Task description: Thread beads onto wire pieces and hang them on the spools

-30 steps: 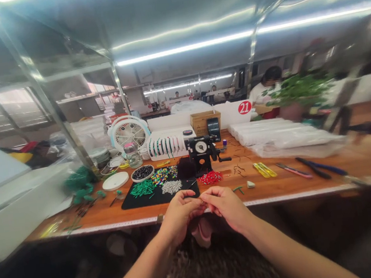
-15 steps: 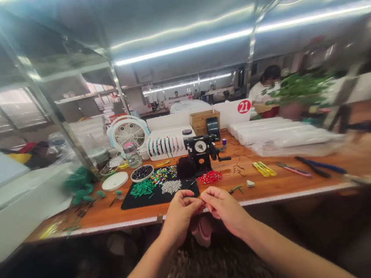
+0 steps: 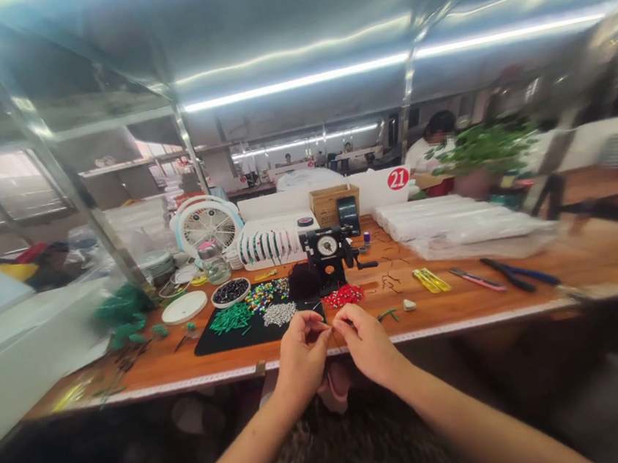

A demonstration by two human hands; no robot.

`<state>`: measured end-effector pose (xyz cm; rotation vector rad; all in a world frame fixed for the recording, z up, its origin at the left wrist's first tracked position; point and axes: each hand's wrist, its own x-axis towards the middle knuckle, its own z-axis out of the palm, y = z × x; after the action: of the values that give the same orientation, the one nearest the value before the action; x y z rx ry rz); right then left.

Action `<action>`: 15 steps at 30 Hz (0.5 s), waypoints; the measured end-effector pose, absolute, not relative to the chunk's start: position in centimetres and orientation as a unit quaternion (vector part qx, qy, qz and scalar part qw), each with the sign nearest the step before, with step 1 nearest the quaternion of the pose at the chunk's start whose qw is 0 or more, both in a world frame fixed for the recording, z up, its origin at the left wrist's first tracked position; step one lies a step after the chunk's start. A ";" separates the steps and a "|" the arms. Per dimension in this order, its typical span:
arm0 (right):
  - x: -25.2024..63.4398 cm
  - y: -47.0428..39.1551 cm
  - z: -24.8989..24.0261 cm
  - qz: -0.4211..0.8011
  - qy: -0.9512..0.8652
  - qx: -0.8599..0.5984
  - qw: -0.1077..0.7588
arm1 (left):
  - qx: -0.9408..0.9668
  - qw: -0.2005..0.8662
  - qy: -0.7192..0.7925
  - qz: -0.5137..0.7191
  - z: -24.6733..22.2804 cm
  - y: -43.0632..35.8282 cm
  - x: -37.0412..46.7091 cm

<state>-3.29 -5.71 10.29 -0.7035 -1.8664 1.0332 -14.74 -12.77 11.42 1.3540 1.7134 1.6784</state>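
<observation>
At the frame's lower centre, the left hand (image 3: 302,350) and right hand (image 3: 369,344) narrowly pinch what seems a thin strand (image 3: 332,328), its material unclear. It looks light, probably bendable; fingertip holds near its ends should suit.

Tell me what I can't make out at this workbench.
In the head view:
What the left hand and right hand pinch: too small, partly behind fingers.
Markings on the dial: too small.
Inside the cardboard box: hidden by its walls.
Both forearms: cut off by the bottom edge.
</observation>
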 end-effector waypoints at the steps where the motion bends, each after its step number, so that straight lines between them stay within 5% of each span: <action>1: -3.2 -5.3 10.3 0.395 -0.752 -0.285 0.444 | 0.493 0.185 0.609 0.593 11.4 -12.5 -14.8; 5: -2.6 -3.4 10.4 0.416 -0.716 -0.317 0.463 | 0.510 0.182 0.606 0.583 11.2 -11.6 -15.3; 10: -2.8 -1.7 9.9 0.659 -0.502 -0.261 0.497 | 0.525 0.176 0.602 0.575 10.9 -10.8 -15.4; 15: -2.9 -0.7 9.3 0.667 -0.466 -0.253 0.524 | 0.521 0.180 0.611 0.569 10.7 -10.6 -15.1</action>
<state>-2.86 -0.68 9.35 -0.6047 -1.1148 1.5954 -15.14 -10.59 10.69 1.4719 1.7257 1.6074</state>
